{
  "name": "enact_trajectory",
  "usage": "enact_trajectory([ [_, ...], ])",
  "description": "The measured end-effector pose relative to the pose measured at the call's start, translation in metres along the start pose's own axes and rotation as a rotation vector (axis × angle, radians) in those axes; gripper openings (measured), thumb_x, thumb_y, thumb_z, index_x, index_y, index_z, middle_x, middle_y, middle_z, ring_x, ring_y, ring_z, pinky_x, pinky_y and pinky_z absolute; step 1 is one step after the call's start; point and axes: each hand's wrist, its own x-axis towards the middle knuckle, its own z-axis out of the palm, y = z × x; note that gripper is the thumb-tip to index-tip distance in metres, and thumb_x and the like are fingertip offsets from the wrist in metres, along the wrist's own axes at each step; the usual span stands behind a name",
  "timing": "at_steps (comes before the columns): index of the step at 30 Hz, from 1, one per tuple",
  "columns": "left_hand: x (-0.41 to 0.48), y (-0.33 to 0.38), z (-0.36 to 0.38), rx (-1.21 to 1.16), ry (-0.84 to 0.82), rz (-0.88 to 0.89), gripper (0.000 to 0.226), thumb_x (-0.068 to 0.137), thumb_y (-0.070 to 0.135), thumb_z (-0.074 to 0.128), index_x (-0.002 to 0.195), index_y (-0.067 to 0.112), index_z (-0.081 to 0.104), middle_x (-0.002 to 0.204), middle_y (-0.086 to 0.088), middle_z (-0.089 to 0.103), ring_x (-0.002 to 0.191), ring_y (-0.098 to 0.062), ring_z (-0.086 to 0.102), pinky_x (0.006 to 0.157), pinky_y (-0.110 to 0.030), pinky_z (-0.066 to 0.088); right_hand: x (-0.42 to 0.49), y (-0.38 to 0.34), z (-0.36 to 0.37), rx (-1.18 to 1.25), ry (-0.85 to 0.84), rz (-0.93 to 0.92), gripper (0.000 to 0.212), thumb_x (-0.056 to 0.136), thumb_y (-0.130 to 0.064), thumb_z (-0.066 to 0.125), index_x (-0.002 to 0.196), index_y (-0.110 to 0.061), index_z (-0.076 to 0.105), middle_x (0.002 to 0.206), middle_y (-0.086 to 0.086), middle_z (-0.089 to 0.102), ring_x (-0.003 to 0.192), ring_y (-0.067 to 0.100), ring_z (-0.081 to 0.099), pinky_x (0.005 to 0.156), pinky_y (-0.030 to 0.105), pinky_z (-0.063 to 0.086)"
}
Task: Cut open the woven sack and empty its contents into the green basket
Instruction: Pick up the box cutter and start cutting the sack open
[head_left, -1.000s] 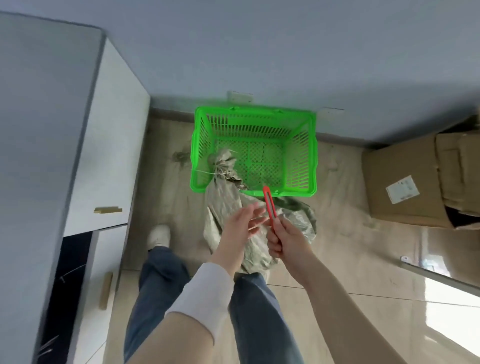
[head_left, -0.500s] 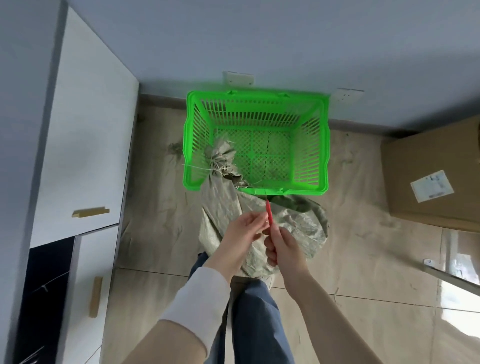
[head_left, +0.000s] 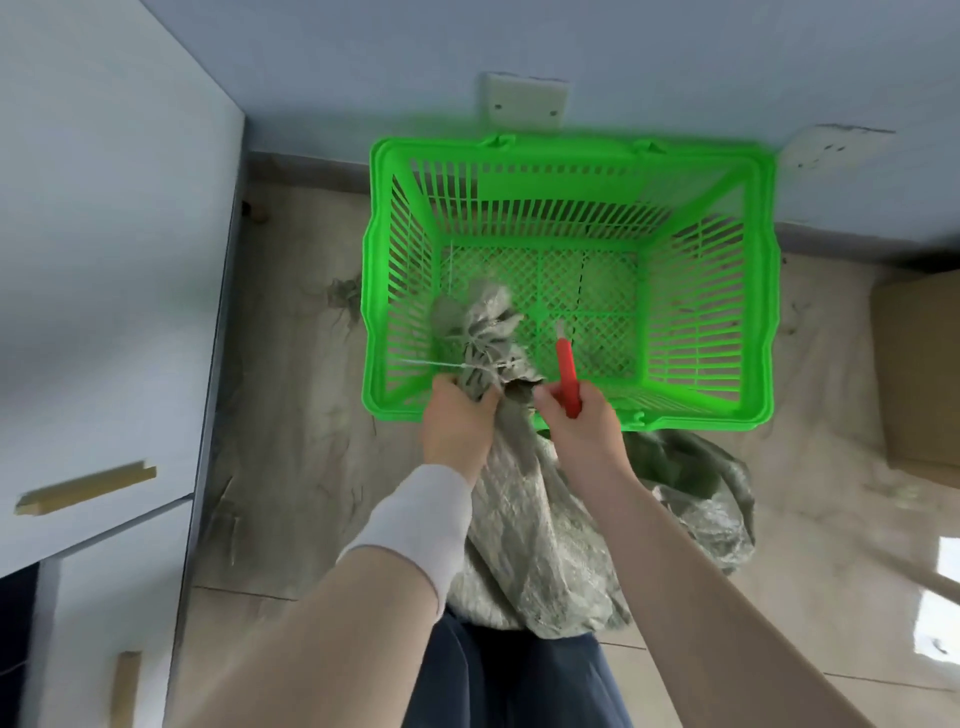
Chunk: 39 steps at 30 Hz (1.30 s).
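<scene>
Left hand (head_left: 457, 422) now grips sack (head_left: 540, 545) neck: grey-green, seemingly string-tied.

**One Sack, One Basket, One Blade**

Two hands are appearing in frame, a left hand (head_left: 453, 425) and a right hand (head_left: 588, 431), alongside one woven sack (head_left: 530, 545), one green basket (head_left: 571, 151) and one red cutter (head_left: 566, 371). One white string (head_left: 441, 365) is showing at the sack's neck. Two wall plates (head_left: 524, 101) (head_left: 826, 148), two wooden handles (head_left: 85, 486) (head_left: 124, 686) and one cardboard box (head_left: 919, 374) are rounding out the tally.
</scene>
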Motion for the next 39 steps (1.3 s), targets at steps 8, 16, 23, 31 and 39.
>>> enact_trajectory([
  [8,-0.124,0.031,-0.017,-0.521,-0.304,0.208,0.012,0.091,0.007,0.053,0.084,0.016,0.051,0.075,0.003,0.055,0.066,-0.003,0.051,0.065,-0.014,0.041,-0.051,-0.035,-0.058,0.012,0.274,-0.119,0.029,0.075,-0.036,0.073,0.081,-0.022,0.047,0.074,-0.009,0.051,0.075,0.017,0.051,0.067,0.023,0.035],
  [16,-0.246,0.037,-0.015,-0.749,-0.287,0.054,0.012,0.094,0.017,0.050,0.082,0.015,0.050,0.076,0.000,0.057,0.073,-0.012,0.054,0.072,-0.025,0.045,-0.117,-0.047,-0.122,-0.284,0.125,-0.137,0.028,0.092,-0.038,0.048,0.101,-0.013,0.057,0.088,0.006,0.059,0.095,0.031,0.057,0.070,0.030,0.033],
  [23,-0.252,0.025,0.001,-0.612,-0.078,0.018,0.016,0.096,0.023,0.046,0.084,0.012,0.043,0.071,-0.001,0.046,0.064,-0.016,0.043,0.059,-0.023,0.036,-0.210,-0.034,-0.159,-0.354,0.182,-0.285,0.024,0.097,-0.019,0.034,0.118,-0.015,0.047,0.095,0.007,0.063,0.086,0.033,0.056,0.069,0.039,0.040],
  [31,-0.245,0.033,0.000,-0.629,-0.122,0.167,0.017,0.096,0.016,0.044,0.079,0.017,0.040,0.067,-0.001,0.047,0.060,-0.015,0.044,0.062,-0.027,0.038,-0.244,-0.015,-0.128,-0.555,0.018,-0.141,0.022,0.099,-0.017,0.026,0.117,-0.017,0.038,0.086,0.007,0.060,0.072,0.030,0.050,0.063,0.032,0.033],
  [39,-0.248,0.031,-0.005,-0.661,-0.101,0.199,0.019,0.095,0.013,0.045,0.077,0.019,0.039,0.069,0.001,0.049,0.057,-0.008,0.048,0.062,-0.020,0.042,-0.242,-0.029,-0.121,-0.672,0.023,-0.054,0.023,0.099,-0.013,0.025,0.120,-0.014,0.035,0.108,0.012,0.062,0.099,0.034,0.057,0.068,0.031,0.031],
])
